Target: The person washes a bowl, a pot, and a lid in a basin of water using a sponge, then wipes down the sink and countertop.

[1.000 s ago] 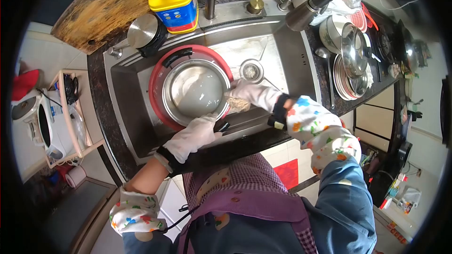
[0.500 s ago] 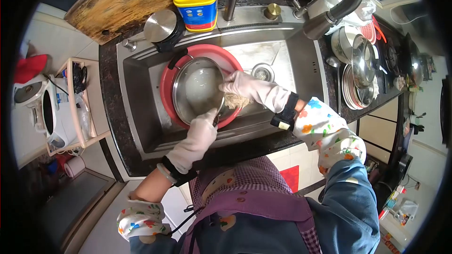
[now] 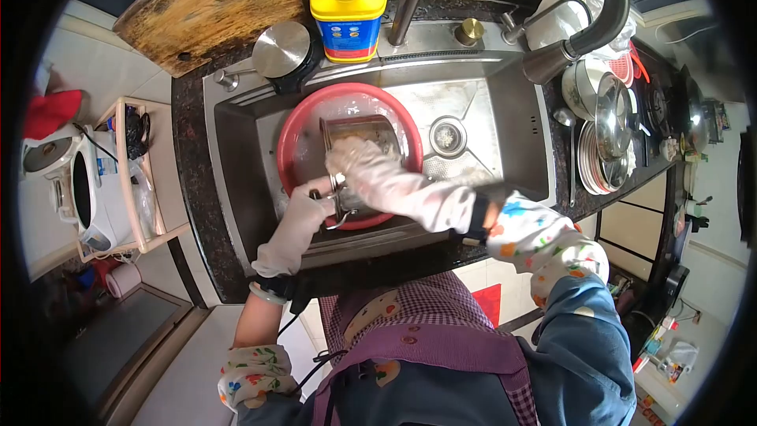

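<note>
Tilting round steel pot (image 3: pixel 359 138) on edge inside red plastic basin (image 3: pixel 298 146), frame centre; mouth faces right. Left hand (image 3: pixel 303 213) fingers curled round lower rim handle. Right hand (image 3: pixel 355 166) nearer, fingers pressed inside pot; scrubber hidden.

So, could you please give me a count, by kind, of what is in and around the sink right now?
Gloved hands: 2, left hand and right hand
Steel pot: 1
Red basin: 1
Yellow bottle: 1
Wooden board: 1
Tap: 1
Total: 7
</note>
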